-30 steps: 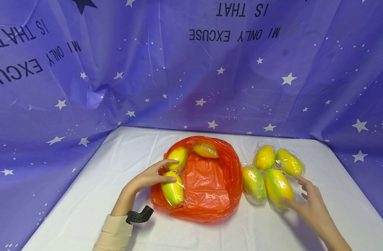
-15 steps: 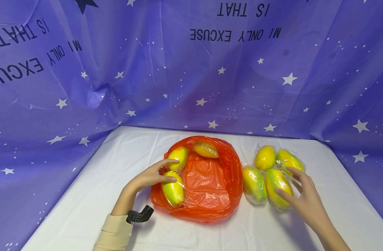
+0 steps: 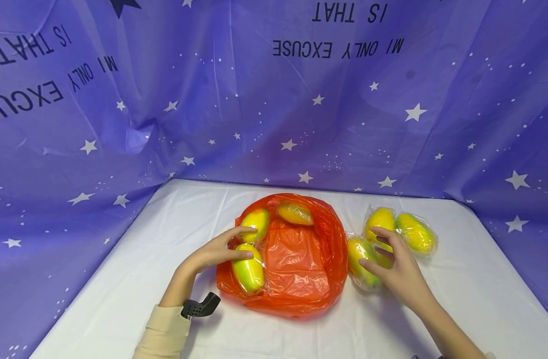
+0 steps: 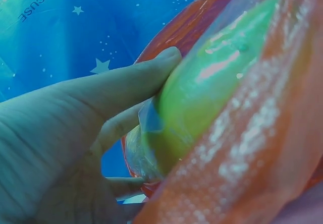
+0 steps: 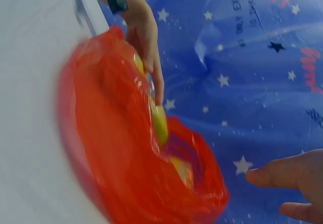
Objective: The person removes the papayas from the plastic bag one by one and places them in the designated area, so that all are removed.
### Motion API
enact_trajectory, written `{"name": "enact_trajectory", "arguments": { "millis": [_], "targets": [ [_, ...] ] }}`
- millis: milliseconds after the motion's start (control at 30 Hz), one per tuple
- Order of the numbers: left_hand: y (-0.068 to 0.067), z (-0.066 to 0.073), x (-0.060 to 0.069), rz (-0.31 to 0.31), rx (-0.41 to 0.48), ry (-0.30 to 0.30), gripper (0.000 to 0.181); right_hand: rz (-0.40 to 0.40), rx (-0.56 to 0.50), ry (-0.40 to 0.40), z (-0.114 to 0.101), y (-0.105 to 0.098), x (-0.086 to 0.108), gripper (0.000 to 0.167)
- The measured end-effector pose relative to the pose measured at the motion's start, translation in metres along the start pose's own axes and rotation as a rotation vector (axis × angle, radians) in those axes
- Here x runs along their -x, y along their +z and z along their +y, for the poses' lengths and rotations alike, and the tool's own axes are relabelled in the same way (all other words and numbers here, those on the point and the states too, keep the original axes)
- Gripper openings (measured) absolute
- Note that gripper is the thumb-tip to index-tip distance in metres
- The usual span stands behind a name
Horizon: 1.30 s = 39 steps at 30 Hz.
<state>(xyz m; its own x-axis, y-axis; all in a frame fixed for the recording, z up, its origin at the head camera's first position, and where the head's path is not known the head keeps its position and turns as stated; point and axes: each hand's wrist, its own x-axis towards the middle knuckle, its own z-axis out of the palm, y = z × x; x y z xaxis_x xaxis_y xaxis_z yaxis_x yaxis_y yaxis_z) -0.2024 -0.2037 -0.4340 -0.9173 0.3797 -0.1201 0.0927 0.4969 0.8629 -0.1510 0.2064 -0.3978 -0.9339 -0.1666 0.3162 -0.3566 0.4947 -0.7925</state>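
A red plastic bag [image 3: 296, 269] lies spread open on the table. My left hand [image 3: 211, 253] rests at its left rim, fingers fairly straight. Its thumb touches the nearer plastic-wrapped mango [image 3: 249, 275]; a fingertip touches the mango behind it [image 3: 258, 220]. In the left wrist view the thumb lies against a green-yellow mango [image 4: 212, 77]. A third mango [image 3: 295, 213] sits at the bag's back. To the right, my right hand [image 3: 401, 271] hovers with fingers parted, holding nothing. It is nearest the left mango [image 3: 360, 254] of the right-hand group and mostly hides another.
Two more wrapped mangoes, a yellow one [image 3: 381, 217] and a green-yellow one [image 3: 417, 235], lie behind the right hand. White cloth [image 3: 166, 224] covers the table. A purple star-patterned sheet [image 3: 265, 109] rises at the back and sides.
My right hand has moved left, away from the rear right mango and over the nearer ones. The left hand, the bag and the mangoes have stayed in place.
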Motion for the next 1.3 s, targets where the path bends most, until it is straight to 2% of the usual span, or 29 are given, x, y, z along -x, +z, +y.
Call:
{"name": "enact_trajectory", "arguments": {
  "millis": [100, 267, 367, 467, 633, 867, 1067, 1300],
  "targets": [
    [0.0, 0.0, 0.0, 0.0, -0.027, 0.017, 0.061, -0.047, -0.056, 0.022, -0.005, 0.009, -0.006, 0.068],
    [-0.001, -0.001, 0.0, -0.002, -0.057, 0.047, 0.055, -0.133, -0.214, 0.045, -0.009, 0.025, -0.018, 0.063],
    [-0.002, -0.002, -0.001, -0.004, -0.037, 0.062, 0.047, -0.177, -0.297, 0.065, -0.011, 0.034, -0.025, 0.061],
    [-0.002, -0.003, -0.002, -0.009, 0.004, 0.075, 0.039, -0.213, -0.334, 0.095, -0.012, 0.042, -0.028, 0.061],
    [-0.002, -0.003, -0.002, -0.009, 0.05, 0.062, 0.036, -0.254, -0.327, 0.122, -0.015, 0.053, -0.031, 0.059],
    [-0.002, -0.003, -0.002, -0.009, 0.035, 0.078, 0.036, -0.314, -0.317, 0.125, -0.02, 0.072, -0.035, 0.055],
    [-0.003, -0.005, -0.002, -0.007, 0.033, 0.08, 0.036, -0.368, -0.298, 0.088, -0.026, 0.095, -0.037, 0.054],
    [-0.002, -0.003, -0.002, -0.007, 0.027, 0.076, 0.035, -0.42, -0.296, 0.085, -0.028, 0.121, -0.036, 0.054]
  ]
}}
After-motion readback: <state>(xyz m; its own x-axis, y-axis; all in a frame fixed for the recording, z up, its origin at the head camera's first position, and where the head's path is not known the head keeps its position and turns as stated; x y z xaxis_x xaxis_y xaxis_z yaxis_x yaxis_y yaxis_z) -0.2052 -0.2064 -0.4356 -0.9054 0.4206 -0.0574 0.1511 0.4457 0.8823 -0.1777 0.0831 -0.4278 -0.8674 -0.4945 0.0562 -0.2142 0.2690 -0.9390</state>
